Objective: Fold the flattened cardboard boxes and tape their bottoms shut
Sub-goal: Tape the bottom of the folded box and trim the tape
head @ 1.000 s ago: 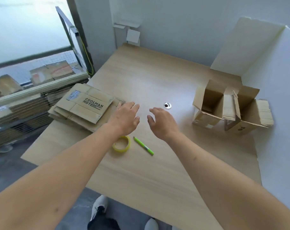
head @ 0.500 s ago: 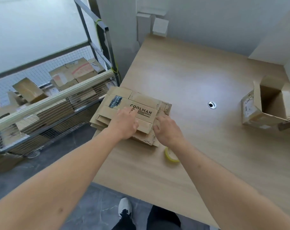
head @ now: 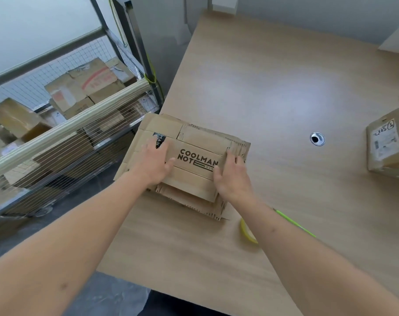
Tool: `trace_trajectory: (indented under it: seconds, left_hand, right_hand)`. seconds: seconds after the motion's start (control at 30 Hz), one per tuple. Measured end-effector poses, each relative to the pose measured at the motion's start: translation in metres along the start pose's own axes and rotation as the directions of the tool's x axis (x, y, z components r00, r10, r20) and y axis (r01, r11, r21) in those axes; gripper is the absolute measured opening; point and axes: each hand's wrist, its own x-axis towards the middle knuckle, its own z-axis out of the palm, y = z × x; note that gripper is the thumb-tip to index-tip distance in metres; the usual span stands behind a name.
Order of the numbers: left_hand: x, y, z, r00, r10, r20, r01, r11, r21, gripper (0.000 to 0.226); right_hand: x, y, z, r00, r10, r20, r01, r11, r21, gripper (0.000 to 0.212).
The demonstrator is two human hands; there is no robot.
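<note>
**Operator:** Nearest me, a roll of yellow tape (head: 248, 232) lies on the wooden table (head: 285, 92), partly hidden by my right forearm. A green pen (head: 294, 224) lies just beside it.

**Supervisor:** Hand status?

**Operator:** My left hand (head: 153, 164) rests flat, fingers extended, on the top flattened box (head: 194, 160), marked "COOLMAN NOTE". My right hand (head: 232, 176) has its fingers curled over that box's right edge, thumb on its top face.

**Supervisor:** Location of the work item?

**Operator:** It tops the stack of flattened cardboard (head: 191, 201) at the table's left edge. Farther right, a folded box (head: 386, 144) stands near a cable hole (head: 317, 138). Far left, a wire cart (head: 57, 142) holds more cardboard.
</note>
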Motion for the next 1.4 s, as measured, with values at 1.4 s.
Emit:
trace_trajectory:
  seconds: [1.4]
  left_hand:
    - [-0.036,0.102,-0.091,0.69,0.712,-0.131,-0.714,0.64,-0.285,0.1]
  right_hand:
    - [-0.107,0.003,-0.118,0.847,0.263,-0.462,0.223,0.613,0.758,0.069]
